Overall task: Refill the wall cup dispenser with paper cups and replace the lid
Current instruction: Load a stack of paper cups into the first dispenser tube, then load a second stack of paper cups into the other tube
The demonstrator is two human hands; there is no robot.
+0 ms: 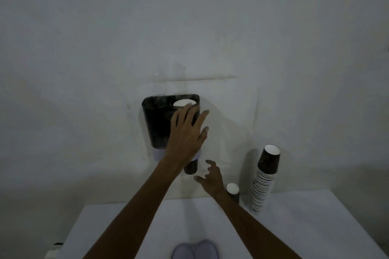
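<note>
The left hand (186,130) lies spread, fingers apart, on the wall dispenser (160,122); the right hand (211,178) hovers loosely open just beside the cup (190,167) at its base. Grasping nothing.

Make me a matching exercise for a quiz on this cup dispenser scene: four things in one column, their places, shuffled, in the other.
Things:
1. left hand
2. right hand
3. tall cup stack
4. single cup

Places:
A. leaning at the wall, far right on the table
B. open below the dispenser's outlet
C. spread over the front of the wall dispenser
D. upright on the table, between a hand and the stack

Pairs: 1-C, 2-B, 3-A, 4-D
</note>
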